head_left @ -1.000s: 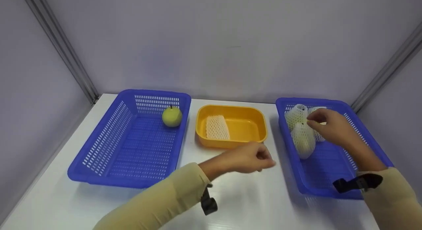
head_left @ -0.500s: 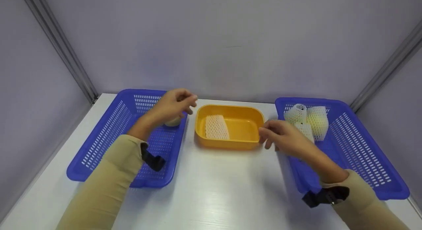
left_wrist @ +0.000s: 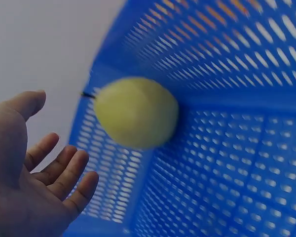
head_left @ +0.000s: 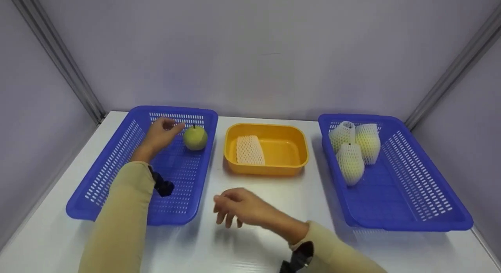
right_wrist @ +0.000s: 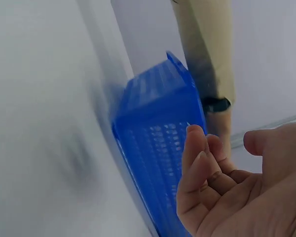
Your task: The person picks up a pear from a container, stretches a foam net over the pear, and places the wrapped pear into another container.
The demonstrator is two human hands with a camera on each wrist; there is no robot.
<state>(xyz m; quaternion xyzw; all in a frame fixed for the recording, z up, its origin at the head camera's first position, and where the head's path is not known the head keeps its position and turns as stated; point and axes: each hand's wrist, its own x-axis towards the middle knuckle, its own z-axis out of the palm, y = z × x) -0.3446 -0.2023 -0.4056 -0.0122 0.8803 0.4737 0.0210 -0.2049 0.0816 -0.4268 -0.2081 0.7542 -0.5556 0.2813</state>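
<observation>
A yellow-green pear (head_left: pixel 195 138) with a dark stem stands in the far right corner of the left blue basket (head_left: pixel 74 204). Just left of it, over the basket, my left hand (head_left: pixel 158 136) is held with thumb and fingers parted. In the left wrist view a gap shows between those fingers and the pear (left_wrist: pixel 136 112). My right hand (head_left: pixel 244 206) hovers above the white table in front of the yellow tub, holding nothing, its fingers loosely bent. The right wrist view shows that hand (right_wrist: pixel 237 190) with the left basket's side behind it.
A yellow tub (head_left: pixel 266 170) at the middle back holds a white foam net sleeve (head_left: pixel 250 150). To the right, a second blue basket (head_left: pixel 409 226) contains three pears in foam nets, the nearest netted pear (head_left: pixel 350 164) in front. Grey walls (head_left: pixel 266 77) enclose the table.
My left hand has swung left from the table's middle, over the pear, to its left side. My right hand has left the netted pears in the right basket and come toward the near middle.
</observation>
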